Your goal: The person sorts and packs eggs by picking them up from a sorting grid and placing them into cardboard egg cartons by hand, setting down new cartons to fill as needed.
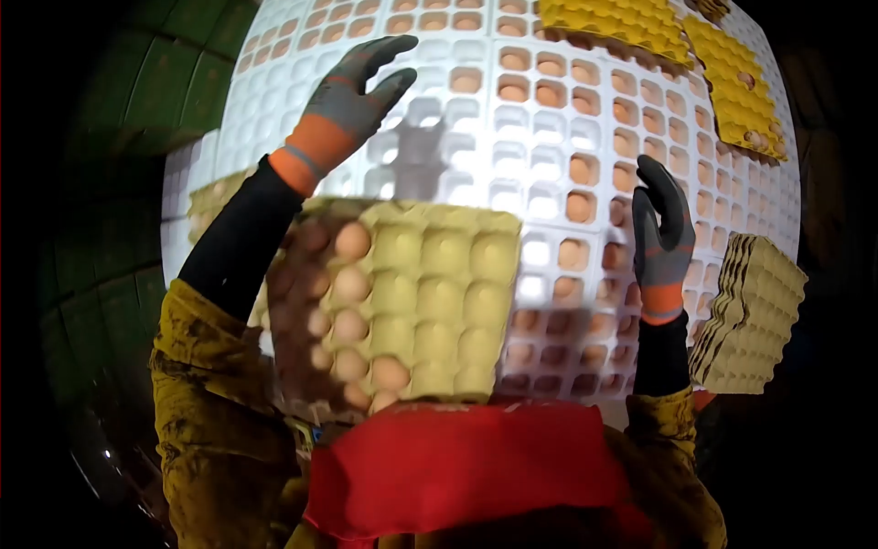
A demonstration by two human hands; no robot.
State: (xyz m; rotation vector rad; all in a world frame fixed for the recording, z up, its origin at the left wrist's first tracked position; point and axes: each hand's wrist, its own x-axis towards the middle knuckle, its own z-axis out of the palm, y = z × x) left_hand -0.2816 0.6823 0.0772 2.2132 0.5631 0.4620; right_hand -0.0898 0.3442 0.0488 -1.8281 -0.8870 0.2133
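Observation:
My left hand (pixel 346 105), in a grey and orange glove, hovers over bare cells of the large white egg tray (pixel 476 174), thumb and fingers apart and nothing in them. On the right, my right hand (pixel 666 233), in a matching glove, is over cells that hold eggs. Its fingers are extended and slightly bent, with no egg visible in them. Close to my body sits a yellowish pulp egg tray (pixel 512 274). Brown eggs (pixel 352 241) fill its left side and part of the front; the other cells to the right are bare. My left arm shades its left edge.
Yellow egg trays (pixel 736 91) lie at the far right on the white trays. A stack of pulp trays (pixel 754 316) stands tilted at the right edge. Another pulp tray (pixel 215 197) shows behind my left arm. Green crates (pixel 160 87) stand at the left.

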